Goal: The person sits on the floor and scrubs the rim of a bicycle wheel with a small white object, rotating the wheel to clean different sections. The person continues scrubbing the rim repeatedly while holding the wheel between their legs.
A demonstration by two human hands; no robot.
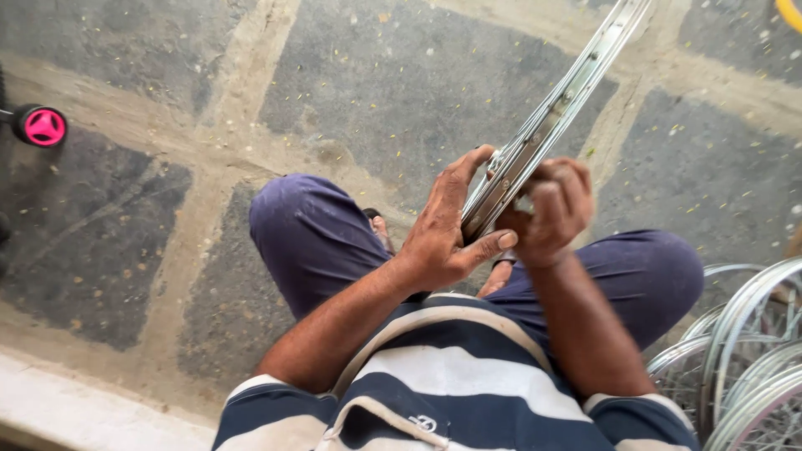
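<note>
While both hands work at the near end of a bare metal wheel rim (547, 117), the left hand (443, 230) lies flat against the rim's left face, fingers extended upward and thumb reaching under the rim's lower edge, so that it braces rather than clasps. The right hand (551, 209) is curled closed on the rim's right side, fingers folded tight over the edge; whether it also pinches a small part or tool against the rim cannot be told, since the fingers hide that spot. The rim itself is held edge-on above the lap, rising diagonally away from the hands toward the upper right and out of view. Judged from this grip, the step in hand is close work at one point on the rim's inner channel, with the left hand steadying; the next move calls for a firm hold and a small shift of the rim through the hands. Below the rim sit the person's bent knees in dark blue trousers (309, 230) and a striped shirt (451, 384). Right of the rim, well apart, stands a stack of further rims (743, 359); far left of it, a pink wheel (43, 126) rests on the stone floor (125, 217).
</note>
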